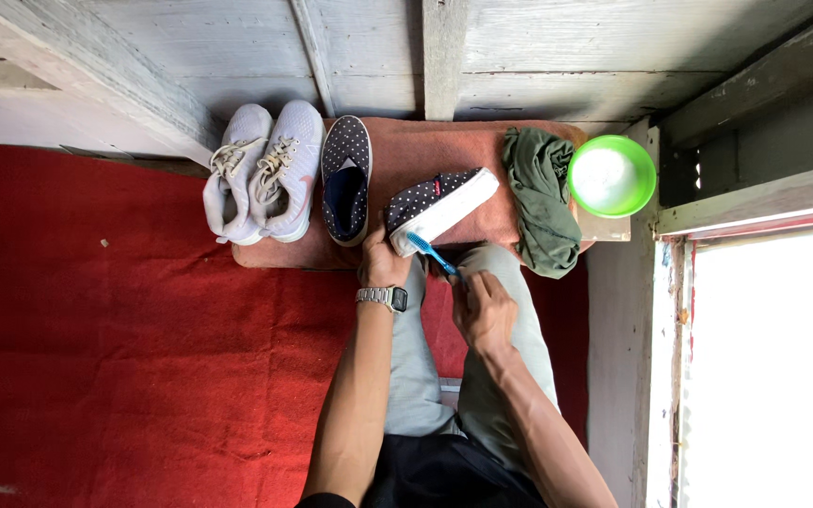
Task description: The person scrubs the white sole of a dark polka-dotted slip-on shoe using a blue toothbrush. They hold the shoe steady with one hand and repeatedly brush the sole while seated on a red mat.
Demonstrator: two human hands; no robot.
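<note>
Fingers of right hand [484,309] pinch blue toothbrush [433,254] against dotted shoe [439,209].

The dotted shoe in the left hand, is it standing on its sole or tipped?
Tipped. The dotted shoe lies on its side, its white sole facing the blue brush, gripped by the left hand.

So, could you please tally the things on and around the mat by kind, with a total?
Pale lace-up sneakers: 2
Dotted navy slip-on shoes: 2, one on the mat, one held on its side by the left hand
Blue toothbrush, in the right hand: 1
Green cloth: 1
Green bowl: 1
Total: 7
</note>
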